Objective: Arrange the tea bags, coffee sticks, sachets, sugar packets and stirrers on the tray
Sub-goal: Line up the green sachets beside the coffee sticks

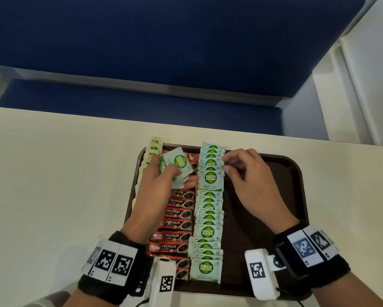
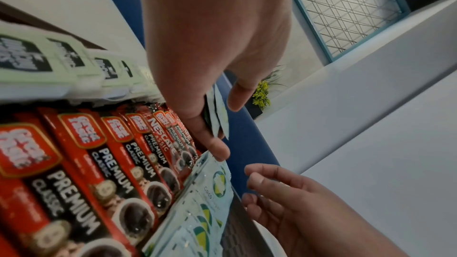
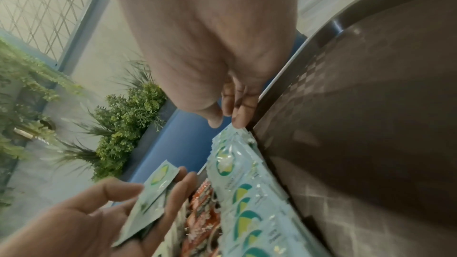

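A brown tray (image 1: 296, 167) lies on the beige table. It holds a column of pale green tea bags (image 1: 154, 147) at its left edge, then red coffee sticks (image 1: 175, 224), then overlapping green-and-white sugar packets (image 1: 209, 231). My left hand (image 1: 179, 176) grips a small stack of sugar packets (image 1: 177, 162) above the coffee sticks. My right hand (image 1: 225, 166) has its thumb and fingertips pinching the right edge of a far packet in the sugar column (image 3: 247, 192). The held stack (image 3: 153, 189) shows fanned in the left palm. No stirrers are in view.
A blue bench seat (image 1: 142, 111) runs beyond the table's far edge, with a white partition (image 1: 363, 85) at the right. Beige tabletop (image 1: 53, 185) spreads left of the tray. Right of the sugar column is the tray's dark floor (image 1: 263, 196). Potted plants (image 3: 123, 120) stand behind.
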`<act>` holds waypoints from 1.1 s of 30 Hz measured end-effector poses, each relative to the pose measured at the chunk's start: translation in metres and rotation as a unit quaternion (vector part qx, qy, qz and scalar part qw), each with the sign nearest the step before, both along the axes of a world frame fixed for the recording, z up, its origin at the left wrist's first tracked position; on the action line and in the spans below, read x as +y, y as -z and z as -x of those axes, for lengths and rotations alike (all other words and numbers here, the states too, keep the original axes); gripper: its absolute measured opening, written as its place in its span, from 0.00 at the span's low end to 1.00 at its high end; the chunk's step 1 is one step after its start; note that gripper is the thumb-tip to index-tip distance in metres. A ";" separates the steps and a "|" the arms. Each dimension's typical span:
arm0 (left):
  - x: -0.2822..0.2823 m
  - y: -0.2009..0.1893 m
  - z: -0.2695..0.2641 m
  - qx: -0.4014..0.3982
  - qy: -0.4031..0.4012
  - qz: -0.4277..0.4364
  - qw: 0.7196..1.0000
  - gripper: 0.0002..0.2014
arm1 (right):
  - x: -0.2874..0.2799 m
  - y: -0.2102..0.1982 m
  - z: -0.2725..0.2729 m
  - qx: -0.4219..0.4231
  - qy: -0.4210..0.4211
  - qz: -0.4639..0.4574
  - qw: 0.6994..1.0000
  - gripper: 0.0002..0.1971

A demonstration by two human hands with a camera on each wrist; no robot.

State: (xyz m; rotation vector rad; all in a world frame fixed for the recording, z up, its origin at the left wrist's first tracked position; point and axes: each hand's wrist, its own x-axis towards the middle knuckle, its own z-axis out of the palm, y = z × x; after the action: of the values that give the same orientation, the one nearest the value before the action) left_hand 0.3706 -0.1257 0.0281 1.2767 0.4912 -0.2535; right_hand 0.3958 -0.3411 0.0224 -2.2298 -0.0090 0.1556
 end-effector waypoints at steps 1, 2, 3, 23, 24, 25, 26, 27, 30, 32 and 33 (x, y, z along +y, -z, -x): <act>-0.002 -0.001 0.000 -0.001 0.011 0.012 1.000 0.19 | 0.001 -0.003 0.001 -0.001 0.010 -0.026 1.000 0.07; -0.004 -0.002 0.000 -0.005 0.025 0.012 1.000 0.19 | 0.003 -0.005 0.003 0.005 0.018 -0.057 0.998 0.06; -0.007 -0.002 0.001 -0.010 0.040 0.004 0.999 0.18 | 0.005 -0.009 0.004 0.018 0.023 -0.094 0.995 0.06; -0.011 -0.017 0.008 -0.052 0.078 -0.086 0.992 0.11 | -0.001 -0.020 0.022 0.122 0.025 -0.205 0.971 0.10; -0.012 -0.017 0.008 -0.052 0.070 -0.085 0.993 0.11 | -0.002 -0.019 0.023 0.132 0.047 -0.222 0.965 0.08; -0.012 -0.017 0.009 -0.051 0.063 -0.083 0.993 0.11 | -0.002 -0.018 0.025 0.139 0.066 -0.236 0.960 0.07; -0.013 -0.017 0.009 -0.050 0.058 -0.081 0.994 0.10 | -0.003 -0.017 0.025 0.141 0.078 -0.244 0.956 0.05; -0.013 -0.017 0.008 -0.047 0.056 -0.081 0.994 0.10 | -0.004 -0.016 0.026 0.138 0.085 -0.247 0.955 0.04; -0.017 -0.015 0.008 -0.051 0.052 -0.096 0.993 0.09 | -0.004 -0.015 0.026 0.133 0.092 -0.258 0.953 0.03; -0.020 -0.014 0.008 -0.054 0.045 -0.104 0.992 0.09 | -0.003 -0.015 0.025 0.130 0.101 -0.267 0.950 0.04; -0.021 -0.014 0.008 -0.054 0.041 -0.105 0.992 0.09 | -0.002 -0.014 0.025 0.131 0.109 -0.274 0.947 0.04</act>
State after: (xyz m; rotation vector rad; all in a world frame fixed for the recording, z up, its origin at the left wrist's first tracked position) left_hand 0.3624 -0.1464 0.0426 1.5108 0.3799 -0.2046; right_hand 0.3708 -0.3436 0.0365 -1.6279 0.3034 0.2886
